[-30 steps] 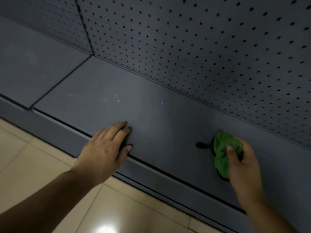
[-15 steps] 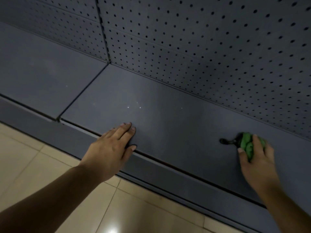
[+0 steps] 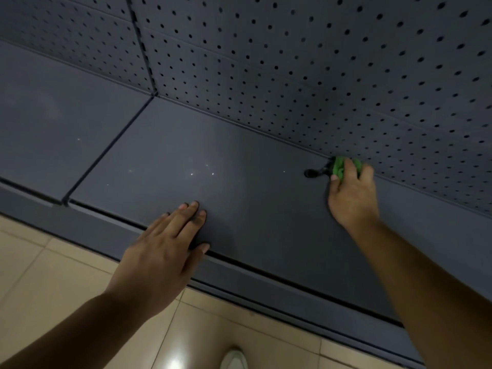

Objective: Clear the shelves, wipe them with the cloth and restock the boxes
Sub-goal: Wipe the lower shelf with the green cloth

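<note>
Right hand (image 3: 351, 198) hides most of the bunched green cloth (image 3: 339, 166), fingers curled round it at the back edge of the shelf (image 3: 266, 209), against the pegboard (image 3: 319, 75). Dark shape beside it, possibly a hook. Left hand (image 3: 162, 251) flat, fingers straight, on smooth grey metal.

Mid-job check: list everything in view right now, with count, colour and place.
shelf panels: two, dark grey, side by side; pale specks on the right one
pegboard: dark grey, perforated, behind the panels
cloth: one, green, bunched at the right panel's back edge
black object: one, small, just left of the cloth; cannot tell what it is
floor tiles: beige, below the shelf front
shoe tip: one, whitish, bottom edge
left hand: flat on the right panel's front edge
right hand: grips the cloth
</note>
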Tool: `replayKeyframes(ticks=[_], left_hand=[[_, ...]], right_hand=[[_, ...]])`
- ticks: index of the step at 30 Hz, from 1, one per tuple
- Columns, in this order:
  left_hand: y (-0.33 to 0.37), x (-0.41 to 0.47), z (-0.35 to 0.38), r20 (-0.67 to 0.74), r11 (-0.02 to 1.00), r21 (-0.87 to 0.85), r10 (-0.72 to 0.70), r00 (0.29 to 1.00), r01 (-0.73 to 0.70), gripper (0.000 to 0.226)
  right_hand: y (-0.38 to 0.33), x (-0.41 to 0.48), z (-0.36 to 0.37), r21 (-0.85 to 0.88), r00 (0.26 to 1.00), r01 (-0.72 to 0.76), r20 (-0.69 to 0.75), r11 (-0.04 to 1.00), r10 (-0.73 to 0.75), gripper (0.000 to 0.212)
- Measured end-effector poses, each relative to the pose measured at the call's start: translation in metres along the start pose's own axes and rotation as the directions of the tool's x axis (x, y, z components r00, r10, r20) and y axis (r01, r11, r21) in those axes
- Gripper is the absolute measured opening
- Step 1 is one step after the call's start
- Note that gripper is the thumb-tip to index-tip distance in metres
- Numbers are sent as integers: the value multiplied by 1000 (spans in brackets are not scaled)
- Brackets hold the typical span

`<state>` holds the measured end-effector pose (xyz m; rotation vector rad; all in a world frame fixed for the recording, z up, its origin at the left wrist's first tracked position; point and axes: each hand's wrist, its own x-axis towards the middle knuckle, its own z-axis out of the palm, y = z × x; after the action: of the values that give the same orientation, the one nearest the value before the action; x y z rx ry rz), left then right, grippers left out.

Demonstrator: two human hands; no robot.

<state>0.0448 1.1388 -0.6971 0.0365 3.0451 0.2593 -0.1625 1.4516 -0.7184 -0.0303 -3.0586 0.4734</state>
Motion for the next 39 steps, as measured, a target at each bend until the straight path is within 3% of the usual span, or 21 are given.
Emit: replayKeyframes(ticks=[7, 12, 18, 24, 30, 34, 36, 39], left_hand=[[3, 5, -3, 0, 1000, 10, 12, 1000, -12, 68], [2, 4, -6, -8, 1000, 1, 24, 1000, -24, 63], [-2, 3, -2, -55, 999, 37, 37, 998, -35, 68], [-6, 1, -1, -39, 998, 39, 57, 998, -56, 66], [-2, 4, -7, -60, 998, 39, 44, 997, -42, 64], [-1, 3, -8, -70, 998, 57, 24, 997, -21, 60], [0, 3, -8, -70, 997, 71, 18, 997, -13, 60], [-1, 5, -7, -63, 997, 72, 24, 998, -20, 61]], right_hand=[[-77, 7, 27, -19, 981, 184, 61, 983, -183, 53], [-142, -40, 42, 54, 904, 417, 81, 907, -421, 52], [-153, -128, 30, 150, 808, 518, 237, 842, -539, 55], [-129, -182, 12, 311, 814, 425, 278, 850, -509, 55], [-106, -157, -35, 651, 935, 34, 249, 759, -255, 40], [-100, -111, -57, 737, 897, -197, 401, 646, -184, 34], [-93, -96, -55, 678, 873, -159, 436, 718, -219, 37], [-75, -81, -47, 463, 878, 54, 401, 885, -263, 46]])
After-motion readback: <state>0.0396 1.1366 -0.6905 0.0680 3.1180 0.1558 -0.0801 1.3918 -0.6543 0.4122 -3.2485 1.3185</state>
